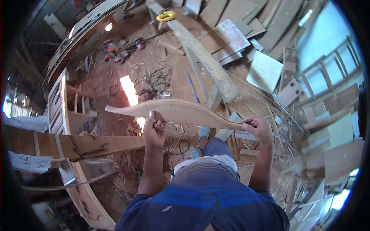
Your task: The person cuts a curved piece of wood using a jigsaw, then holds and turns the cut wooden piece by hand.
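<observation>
A curved wooden board (181, 110) spans the space in front of my body, wide and arched in its middle and tapering to narrow ends. My left hand (156, 130) grips its lower edge left of the middle, the thumb lying on the near face and the fingers curled beneath. At the right, my right hand (257, 129) pinches the narrow tip between thumb and fingers. The board's left end sticks out free beyond my left hand. Its far face is hidden from me.
A long plank bench (204, 57) runs ahead, with a yellow tool (166, 15) on its far end. Cables (158, 79) and red power tools (111, 52) lie on the littered floor. Wood panels (266, 71) lean at right. A wooden beam (96, 146) juts in from the left.
</observation>
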Tool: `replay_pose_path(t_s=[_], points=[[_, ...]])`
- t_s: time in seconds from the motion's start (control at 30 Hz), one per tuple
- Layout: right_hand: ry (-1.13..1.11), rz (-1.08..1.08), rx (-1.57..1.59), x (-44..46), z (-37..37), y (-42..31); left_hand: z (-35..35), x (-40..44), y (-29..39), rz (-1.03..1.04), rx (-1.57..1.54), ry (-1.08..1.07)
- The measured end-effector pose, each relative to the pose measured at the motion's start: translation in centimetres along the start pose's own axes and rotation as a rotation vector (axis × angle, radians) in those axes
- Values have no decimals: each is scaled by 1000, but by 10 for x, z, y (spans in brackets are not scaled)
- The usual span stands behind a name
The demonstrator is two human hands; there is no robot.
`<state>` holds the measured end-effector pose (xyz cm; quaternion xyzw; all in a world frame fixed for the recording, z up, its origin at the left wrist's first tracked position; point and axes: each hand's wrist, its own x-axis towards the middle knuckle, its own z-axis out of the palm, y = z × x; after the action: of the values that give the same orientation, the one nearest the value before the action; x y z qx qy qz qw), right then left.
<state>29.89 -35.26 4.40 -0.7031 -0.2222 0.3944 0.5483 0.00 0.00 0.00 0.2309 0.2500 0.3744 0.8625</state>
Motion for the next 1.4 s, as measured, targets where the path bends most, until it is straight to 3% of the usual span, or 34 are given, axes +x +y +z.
replay_pose_path(t_s=[0.07,0.1,0.2,0.33,0.37,0.5,0.53,0.63,0.73,0.87,0.97,1.1,1.27,1.4], points=[[-54,41,-33,6,4,6,3,-32,11,1,-14,98],[-80,23,-80,103,-18,-13,10,53,-7,34,-68,70],[-208,73,-50,193,-1,-25,4,95,16,129,-54,124],[-423,-23,-301,308,21,-71,48,143,48,244,-36,274],[-449,-22,-322,334,29,-83,53,161,50,275,-41,411],[-547,-38,-301,428,55,-111,42,223,74,363,-42,444],[-570,-44,-260,455,62,-114,22,239,85,340,-67,203],[-589,-45,-314,526,83,-128,1,304,102,371,-84,327],[-568,-65,-395,591,107,-151,16,379,130,350,-91,419],[-525,-59,-419,675,144,-196,-25,479,180,365,-107,368],[-399,-58,-374,725,169,-225,25,536,238,418,-70,439],[-297,-65,-135,787,178,-244,-11,602,292,450,-49,196],[-183,-34,86,914,184,-235,12,683,328,551,-34,473],[-32,59,161,1052,210,-196,-4,757,347,603,-25,568]])
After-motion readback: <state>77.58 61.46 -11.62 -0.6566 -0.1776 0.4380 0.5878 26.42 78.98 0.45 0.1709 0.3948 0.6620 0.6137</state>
